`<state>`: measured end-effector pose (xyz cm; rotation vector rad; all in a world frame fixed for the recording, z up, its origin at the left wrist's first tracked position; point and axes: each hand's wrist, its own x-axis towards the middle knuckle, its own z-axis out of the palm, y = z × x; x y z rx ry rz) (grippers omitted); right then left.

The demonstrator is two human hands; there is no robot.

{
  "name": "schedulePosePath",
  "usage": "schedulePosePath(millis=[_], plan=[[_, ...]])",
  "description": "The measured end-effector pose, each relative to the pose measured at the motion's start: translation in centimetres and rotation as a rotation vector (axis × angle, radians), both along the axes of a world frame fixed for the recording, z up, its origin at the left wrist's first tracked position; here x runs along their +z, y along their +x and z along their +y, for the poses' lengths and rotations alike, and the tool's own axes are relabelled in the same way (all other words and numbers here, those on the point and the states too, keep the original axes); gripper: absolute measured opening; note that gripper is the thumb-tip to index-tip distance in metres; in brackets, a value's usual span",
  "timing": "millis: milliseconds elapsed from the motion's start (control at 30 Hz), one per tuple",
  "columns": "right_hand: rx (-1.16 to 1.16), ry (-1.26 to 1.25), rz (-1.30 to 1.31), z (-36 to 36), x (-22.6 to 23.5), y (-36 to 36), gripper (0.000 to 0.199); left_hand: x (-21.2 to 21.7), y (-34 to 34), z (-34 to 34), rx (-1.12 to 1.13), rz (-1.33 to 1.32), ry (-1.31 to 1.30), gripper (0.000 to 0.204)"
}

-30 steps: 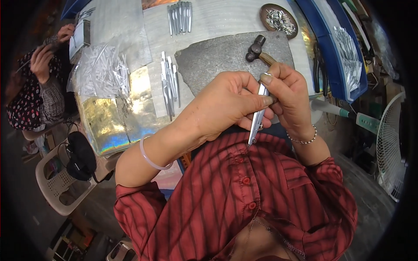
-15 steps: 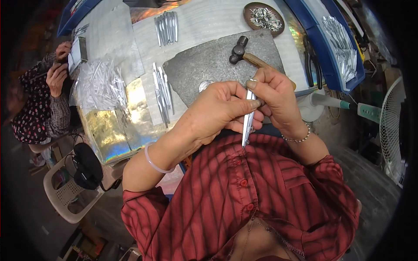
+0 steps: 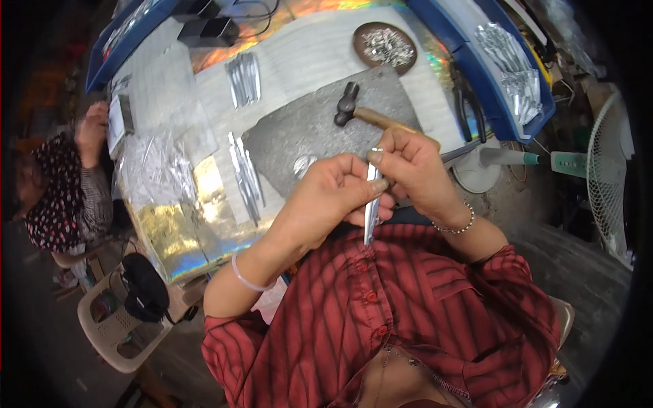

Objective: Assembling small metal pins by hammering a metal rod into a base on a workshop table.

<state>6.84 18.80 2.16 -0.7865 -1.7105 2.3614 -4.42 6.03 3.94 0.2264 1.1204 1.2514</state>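
Note:
A slim silver pointed metal tool [image 3: 371, 217] is held between my two hands in front of my shirt, tip toward me. My left hand [image 3: 330, 197] is closed on its middle, thumb lying along it. At its far end my right hand [image 3: 415, 170] pinches it with thumb and forefinger. Whether a small part sits under the right fingertips, I cannot tell. Beyond my hands a hammer [image 3: 347, 105] with a wooden handle lies on a grey stone slab [image 3: 286, 139]. Similar silver tools [image 3: 247, 180] lie left of the slab, and another row of tools [image 3: 243, 79] lies farther back.
A brown bowl [image 3: 357, 49] of small metal parts stands at the back. Black-handled pliers [image 3: 469, 112] lie beside a blue bin [image 3: 542, 128] with silver pieces. Clear plastic bags [image 3: 153, 170] are at left, near a co-worker's hand [image 3: 92, 132]. A fan [image 3: 602, 183] stands at right.
My view has shifted, so the table sits lower in the picture. Both hands keep their hold on the silver tool. The co-worker's hands have moved; one is now seen, blurred.

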Motion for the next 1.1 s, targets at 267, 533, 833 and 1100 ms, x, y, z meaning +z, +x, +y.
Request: schedulePosePath(millis=[267, 533, 833, 1100], plan=[[-0.064, 0.48, -0.094, 11.6, 2.4, 2.2, 0.015, -0.1, 1.1, -2.2, 0.3, 0.296, 0.265, 0.009], [0.054, 1.239, -0.304, 14.9, -4.8, -1.0, 0.017, 0.6, 2.3, -3.0, 0.715, 0.089, 0.365, 0.013], [0.265, 0.292, 0.157, 3.0, 2.0, 3.0, 0.024, -1.1, 3.7, -2.3, 0.857, -0.15, 0.42, 0.014], [0.154, -0.164, 0.33, 0.1, 0.6, 1.7, 0.017, -2.5, 4.9, -3.2, 0.682, -0.032, 0.406, 0.011]])
